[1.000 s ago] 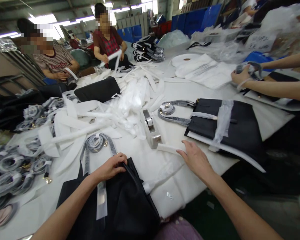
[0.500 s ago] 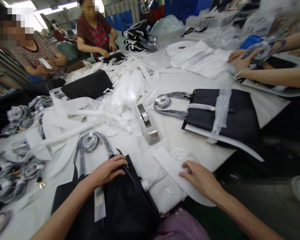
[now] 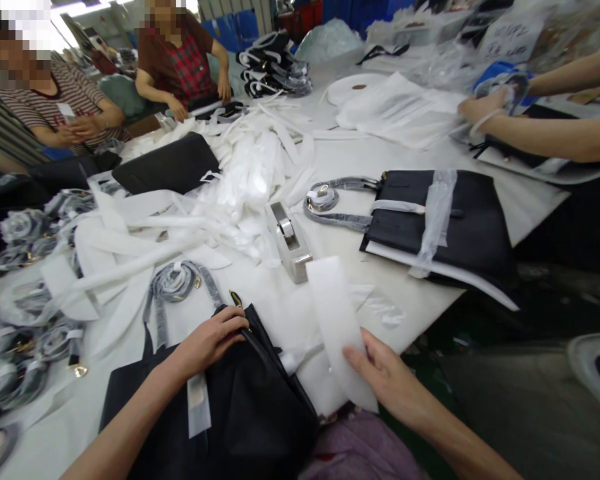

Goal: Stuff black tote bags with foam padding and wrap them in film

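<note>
My left hand (image 3: 219,339) grips the top edge of a black handbag (image 3: 240,407) in front of me, beside its gold zipper end. The bag's wrapped strap (image 3: 176,283) lies coiled on the table above it. My right hand (image 3: 380,370) pinches a white foam strip (image 3: 333,313) between thumb and fingers, its upper end raised off the table. More white foam (image 3: 323,387) sits between bag and hand. A tape dispenser (image 3: 289,243) stands just beyond the strip.
A second black handbag (image 3: 445,220), with a clear wrap around it, lies at right. Foam strips (image 3: 250,180) are heaped mid-table. Wrapped straps (image 3: 15,353) fill the left side. Two people stand across the table; another person's arms (image 3: 545,130) work at far right.
My right hand has taken hold of the foam strip and lifted it, turning it more upright. My left hand stays on the bag's edge.
</note>
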Tool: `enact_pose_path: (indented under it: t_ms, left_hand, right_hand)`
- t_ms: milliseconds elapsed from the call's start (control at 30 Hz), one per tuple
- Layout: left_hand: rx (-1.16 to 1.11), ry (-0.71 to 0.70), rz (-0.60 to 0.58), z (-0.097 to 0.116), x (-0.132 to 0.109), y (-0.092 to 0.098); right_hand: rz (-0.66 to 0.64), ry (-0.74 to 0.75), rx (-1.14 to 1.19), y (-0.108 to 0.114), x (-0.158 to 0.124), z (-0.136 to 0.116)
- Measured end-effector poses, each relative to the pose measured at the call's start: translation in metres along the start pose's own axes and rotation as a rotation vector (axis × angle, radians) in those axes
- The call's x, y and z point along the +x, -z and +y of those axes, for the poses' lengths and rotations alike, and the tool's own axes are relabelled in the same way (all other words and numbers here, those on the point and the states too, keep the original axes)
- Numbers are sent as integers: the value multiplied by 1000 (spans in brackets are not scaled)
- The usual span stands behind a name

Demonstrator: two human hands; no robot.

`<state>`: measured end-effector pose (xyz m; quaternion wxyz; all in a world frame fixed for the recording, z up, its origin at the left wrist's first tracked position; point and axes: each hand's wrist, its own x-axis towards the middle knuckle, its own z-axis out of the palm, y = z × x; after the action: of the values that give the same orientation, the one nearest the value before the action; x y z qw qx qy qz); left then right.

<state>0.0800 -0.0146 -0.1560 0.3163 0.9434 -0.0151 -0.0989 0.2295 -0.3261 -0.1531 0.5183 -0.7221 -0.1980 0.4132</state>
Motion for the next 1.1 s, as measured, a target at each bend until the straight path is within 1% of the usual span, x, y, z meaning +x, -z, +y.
enact_pose_path:
  t_ms: [67, 167, 200, 233, 267, 333, 400, 467, 533, 600, 667, 800, 867, 933, 1000, 1033, 1100]
  left_hand:
    - [20, 13, 17, 1, -3, -1]
    - [43, 27, 54, 4, -7, -2]
    - [45, 27, 68, 5, -8, -3]
    - [47, 27, 81, 6, -8, -4]
    - [48, 28, 91, 7, -9, -5]
    - [48, 35, 106, 8, -9, -7]
    - [46, 44, 123, 9, -9, -9]
    - [44, 48, 143, 9, -9, -10]
    - [43, 43, 162, 9, -9, -11]
    - [44, 35, 180, 8, -10, -11]
    - [45, 34, 199, 8, -10, -12]
    - [71, 45, 245, 11, -10, -14]
    - [84, 51, 248, 14, -9, -17]
    - [85, 58, 247, 16, -8, -23]
    - [81, 61, 250, 17, -7, -31]
    - [80, 63, 257, 17, -7, -35]
    - [90, 75, 272, 17, -6, -41]
  right_hand:
    - [-59, 77, 221, -27, 10, -10]
    - [-73, 94, 380, -66, 27, -13]
    - [-59, 83, 374, -76, 31, -12]
    - [-34, 72, 319, -83, 34, -10]
    - [-3, 66, 215, -88, 35, -9]
    - [58, 90, -96, -89, 30, -7]
    - [60, 138, -433, -82, 20, -9]
    - [-47, 139, -671, -71, 8, -14]
    - [-192, 72, -800, -60, -1, -21]
    - [-291, 26, -833, -53, -2, -27]
    - [-303, 33, -801, -54, 3, -30]
    - [-263, 53, -675, -66, 19, -28]
    - [-295, 58, -655, -69, 20, -27]
    - [-373, 28, -653, -70, 17, -27]
    - [-442, -11, -691, -71, 12, -28]
    - [-451, -20, -737, -72, 9, -28]
    - [-413, -6, -859, -78, 8, -27]
